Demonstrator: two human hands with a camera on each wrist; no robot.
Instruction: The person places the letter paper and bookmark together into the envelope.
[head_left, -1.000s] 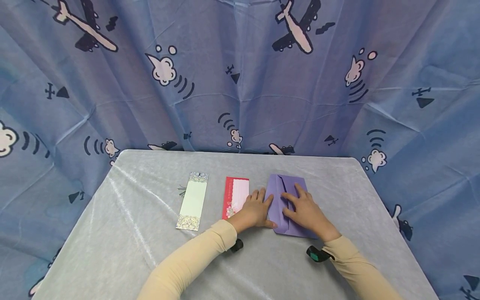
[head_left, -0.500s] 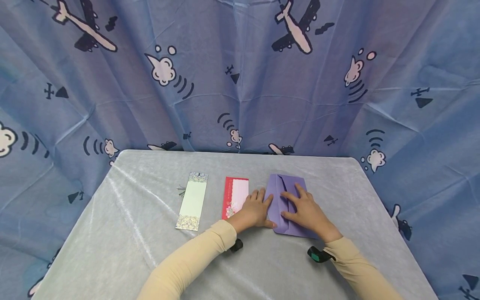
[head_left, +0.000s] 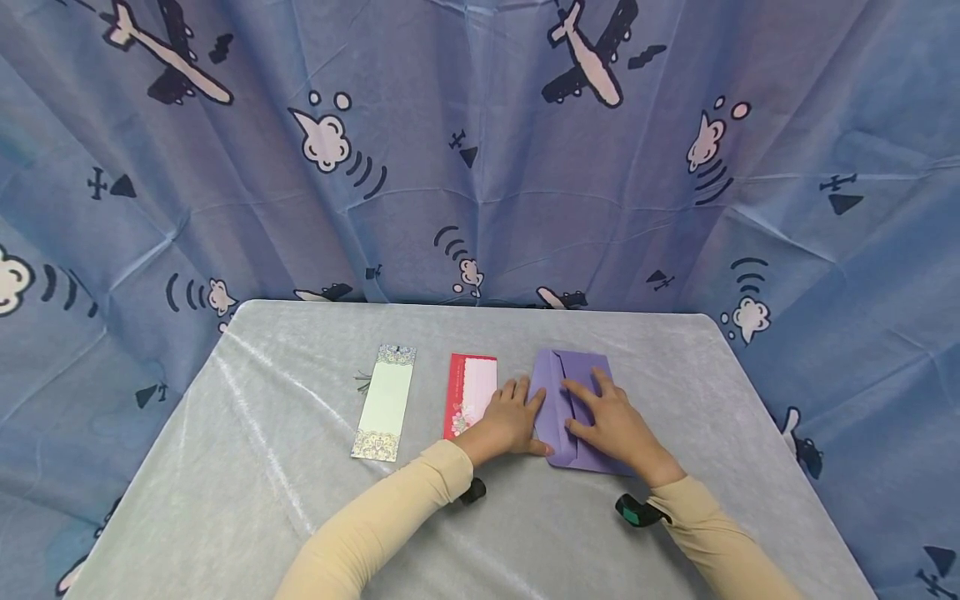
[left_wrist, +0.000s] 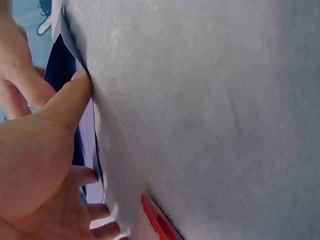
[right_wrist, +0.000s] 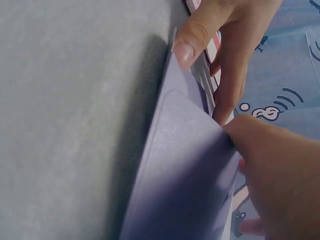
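Note:
A purple envelope (head_left: 551, 408) lies at the right of the table, its flap turned to the left and its mouth gaping. My left hand (head_left: 510, 421) rests with spread fingers along the flap's left edge, the thumb pressing on it. At the mouth, the fingers and thumb of my right hand (head_left: 615, 421) hold the upper panel (right_wrist: 185, 165) raised. The dark inside of the envelope (left_wrist: 61, 57) shows in the left wrist view. Some right fingertips are hidden by the panel. Beside my left hand is a red and pink card (head_left: 472, 387), partly covered by that hand.
A pale green bookmark (head_left: 386, 404) with patterned ends and a dark tassel (head_left: 363, 381) lies farther left. Grey cloth covers the table (head_left: 247, 467). Behind its far edge hangs a blue curtain (head_left: 405, 208) printed with airplanes.
Almost nothing moves. Both hands stay on the envelope, with only a tiny shift of the right fingers.

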